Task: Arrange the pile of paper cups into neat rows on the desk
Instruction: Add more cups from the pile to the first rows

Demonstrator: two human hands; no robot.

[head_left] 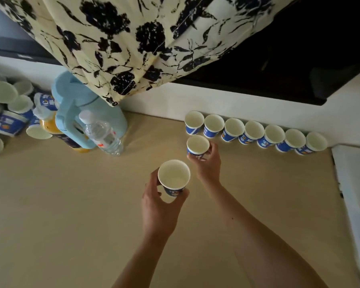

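Observation:
A row of several blue-and-white paper cups (254, 132) stands upright along the wall at the back right of the beige desk (71, 204). My right hand (208, 163) grips one upright cup (197, 144) just in front of the row's left end. My left hand (160, 206) holds another upright cup (174, 176) nearer to me, above the middle of the desk. A loose pile of the same cups (8, 113) lies at the far left; several of them are on their sides.
A light blue jug (75, 113), a clear plastic water bottle (102, 134) and a yellow bottle (50, 125) stand at the back left, beside the pile. A floral curtain (133, 48) hangs above them. White cloth (353, 183) covers the right edge.

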